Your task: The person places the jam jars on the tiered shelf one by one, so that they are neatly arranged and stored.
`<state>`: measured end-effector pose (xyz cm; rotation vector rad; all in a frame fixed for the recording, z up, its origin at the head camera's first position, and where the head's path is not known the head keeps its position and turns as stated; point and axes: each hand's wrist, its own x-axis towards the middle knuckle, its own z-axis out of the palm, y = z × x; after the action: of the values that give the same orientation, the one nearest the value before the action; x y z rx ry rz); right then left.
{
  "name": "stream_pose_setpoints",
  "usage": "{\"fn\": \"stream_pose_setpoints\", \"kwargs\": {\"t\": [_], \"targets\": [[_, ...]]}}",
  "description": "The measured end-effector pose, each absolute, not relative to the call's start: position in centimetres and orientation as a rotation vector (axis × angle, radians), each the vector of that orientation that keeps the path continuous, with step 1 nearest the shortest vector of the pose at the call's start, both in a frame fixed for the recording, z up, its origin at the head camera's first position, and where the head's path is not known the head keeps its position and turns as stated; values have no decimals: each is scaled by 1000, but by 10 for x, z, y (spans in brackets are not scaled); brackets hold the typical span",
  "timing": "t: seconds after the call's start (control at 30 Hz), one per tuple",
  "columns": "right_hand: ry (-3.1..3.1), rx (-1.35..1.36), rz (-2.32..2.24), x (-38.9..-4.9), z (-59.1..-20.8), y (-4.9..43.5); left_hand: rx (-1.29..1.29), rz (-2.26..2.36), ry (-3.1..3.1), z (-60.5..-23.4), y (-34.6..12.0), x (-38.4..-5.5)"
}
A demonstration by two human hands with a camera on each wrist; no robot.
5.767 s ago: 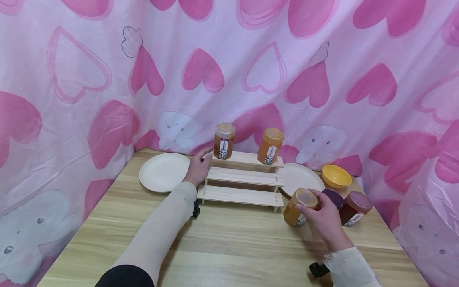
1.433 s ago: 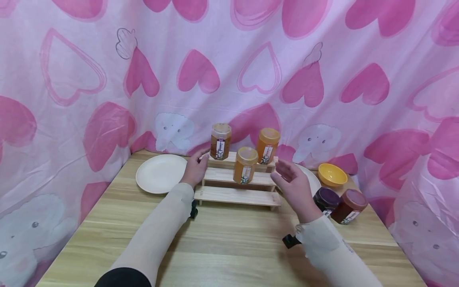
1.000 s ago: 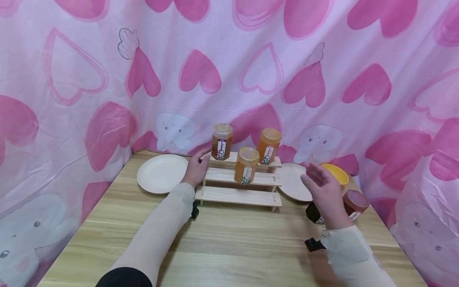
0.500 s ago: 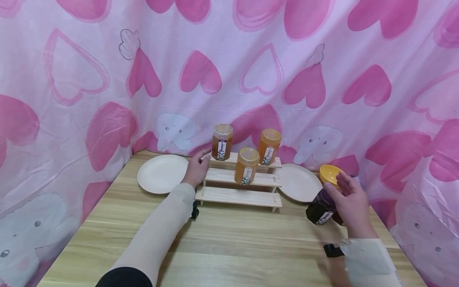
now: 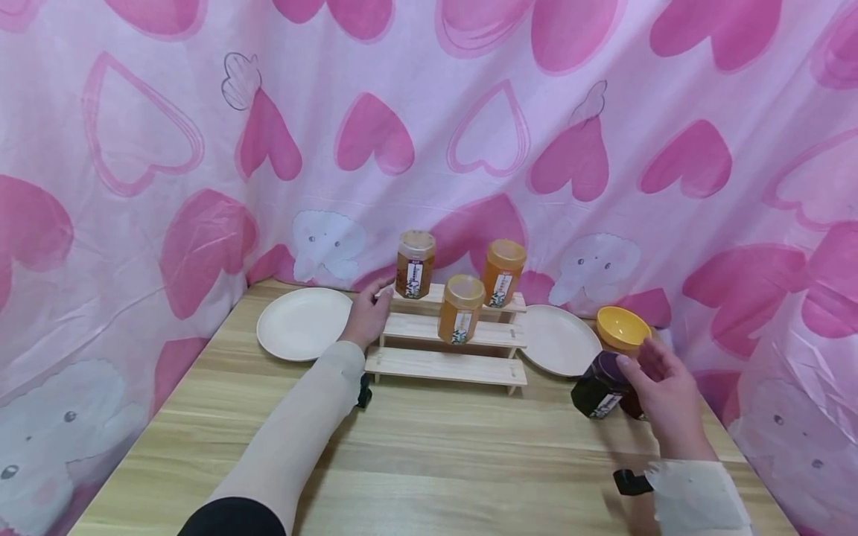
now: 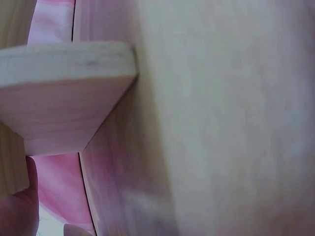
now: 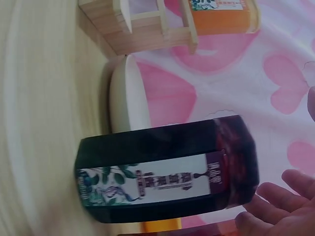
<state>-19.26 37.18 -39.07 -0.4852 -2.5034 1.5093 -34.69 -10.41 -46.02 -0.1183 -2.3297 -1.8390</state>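
In the head view, my left hand (image 5: 367, 316) grips the left end of a three-tier wooden display rack (image 5: 442, 365) at its top step. The left wrist view shows a finger against a wooden piece of the rack (image 6: 69, 113). My right hand (image 5: 670, 398) is spread just right of a dark jar with a purple lid (image 5: 596, 391), thumb close to the lid; contact is unclear. Its label faces the right wrist camera. A reddish-brown jar (image 5: 632, 406) is mostly hidden behind that hand. An amber honey jar (image 5: 460, 311) stands on the middle tier.
Two more honey jars, one brownish (image 5: 415, 266) and one orange (image 5: 503, 274), stand on the top tier. White plates lie to the left (image 5: 304, 325) and right (image 5: 559, 342) of the rack. A yellow bowl (image 5: 622, 327) sits at the back right, before a pink curtain (image 5: 429, 112).
The amber honey jar, earlier in my right hand, now stands on the middle tier. My right hand released it and moved right to the dark jar, which shifted slightly left. My left hand stayed put.
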Motion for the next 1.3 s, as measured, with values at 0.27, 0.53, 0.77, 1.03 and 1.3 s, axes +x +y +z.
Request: {"fn": "stream_pose_setpoints", "kwargs": {"t": [0.27,0.53,0.77,1.03,1.3], "targets": [[-2562,-441,1460,-191,-401,372,-126,-1825,-2328,-460,-104,-347],[-2621,-420,1460,-194,-408,376,-122,-1839,-2320,-460,-104,-347],[-2663,-383,1404,-197,-415,380,-129,-1827,-2320,-460,-104,-348],[-2679,-369,1429,-199,-422,384,-127,-1820,-2319,-461,-103,-348],[-2727,-381,1424,-201,-426,387,-108,-1833,-2326,-460,-104,-348]]}}
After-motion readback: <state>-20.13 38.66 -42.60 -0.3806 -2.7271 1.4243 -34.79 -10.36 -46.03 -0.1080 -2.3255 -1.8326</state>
